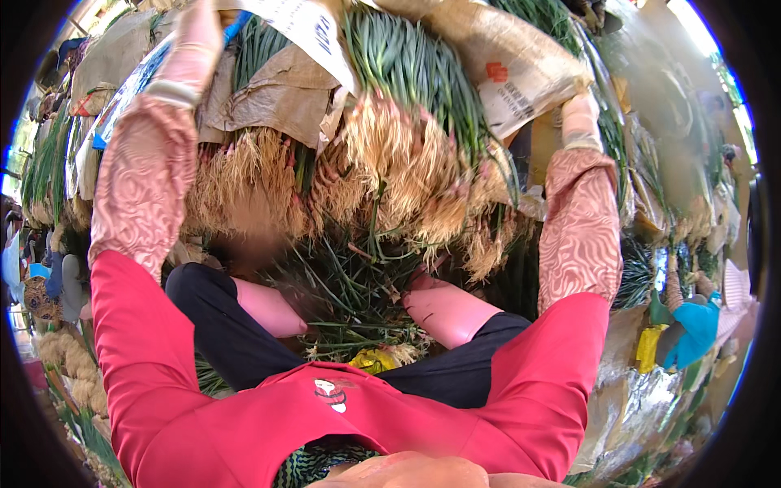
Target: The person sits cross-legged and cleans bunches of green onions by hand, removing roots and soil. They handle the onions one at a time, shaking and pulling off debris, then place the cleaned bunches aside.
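Observation:
My left hand [200, 23] reaches up at the top left beside a white printed sack [302, 27]; its fingers are cut off by the picture's edge. At the upper right, my right hand [579, 113] grips the corner of a tan woven sack [518, 58] with red and dark print. Between my arms lie bundles of green onions [421, 73], their pale roots [390, 143] towards me. A brown woven cloth [284, 91] covers part of another bundle, whose roots [250, 177] hang out below it.
Loose green leaves [348, 280] lie between my bent legs, near a yellow scrap [373, 360]. More onion bundles [52, 158] and sacking [116, 55] are at the left. At the right are a blue cloth [695, 332] and other people's limbs, blurred near the rim.

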A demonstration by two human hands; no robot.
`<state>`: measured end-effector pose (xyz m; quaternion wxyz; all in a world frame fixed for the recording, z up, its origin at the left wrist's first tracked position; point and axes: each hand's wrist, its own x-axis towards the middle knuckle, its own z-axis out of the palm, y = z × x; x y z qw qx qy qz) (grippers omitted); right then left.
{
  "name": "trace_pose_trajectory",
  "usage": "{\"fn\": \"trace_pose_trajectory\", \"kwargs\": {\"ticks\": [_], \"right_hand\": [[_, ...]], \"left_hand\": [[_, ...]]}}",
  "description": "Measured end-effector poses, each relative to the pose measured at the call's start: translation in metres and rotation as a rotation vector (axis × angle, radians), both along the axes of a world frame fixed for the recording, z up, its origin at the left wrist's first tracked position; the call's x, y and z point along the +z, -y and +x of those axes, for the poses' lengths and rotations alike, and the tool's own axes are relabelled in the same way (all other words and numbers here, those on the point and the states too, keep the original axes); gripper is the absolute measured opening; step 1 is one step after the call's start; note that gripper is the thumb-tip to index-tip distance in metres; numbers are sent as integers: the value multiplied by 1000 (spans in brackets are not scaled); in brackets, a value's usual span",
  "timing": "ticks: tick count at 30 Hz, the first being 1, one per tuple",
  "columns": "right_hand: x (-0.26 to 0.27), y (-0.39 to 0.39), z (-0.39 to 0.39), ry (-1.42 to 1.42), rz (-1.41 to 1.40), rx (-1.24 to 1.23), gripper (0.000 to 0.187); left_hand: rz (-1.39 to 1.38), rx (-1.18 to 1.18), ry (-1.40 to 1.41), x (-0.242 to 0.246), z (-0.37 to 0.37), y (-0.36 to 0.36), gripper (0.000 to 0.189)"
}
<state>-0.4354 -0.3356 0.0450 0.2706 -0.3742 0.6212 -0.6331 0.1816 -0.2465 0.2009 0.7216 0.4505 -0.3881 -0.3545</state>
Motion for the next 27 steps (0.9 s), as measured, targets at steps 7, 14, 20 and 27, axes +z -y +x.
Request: {"fn": "trace_pose_trajectory", "kwargs": {"ticks": [7,14,20,27], "right_hand": [[-91,3,-53,-1040,293,-215,24],[-169,-74,-76,-125,546,-54,37],[-68,-130,-59,-537,-4,-402,22],[-48,-107,98,-1311,-379,474,17]], "left_hand": [[18,-72,61,-67,76,-82,51],[753,-24,81,-206,131,-181,42],[296,327,1171,-148,103,-179,56],[-186,60,1965,-133,-11,-100,48]]}}
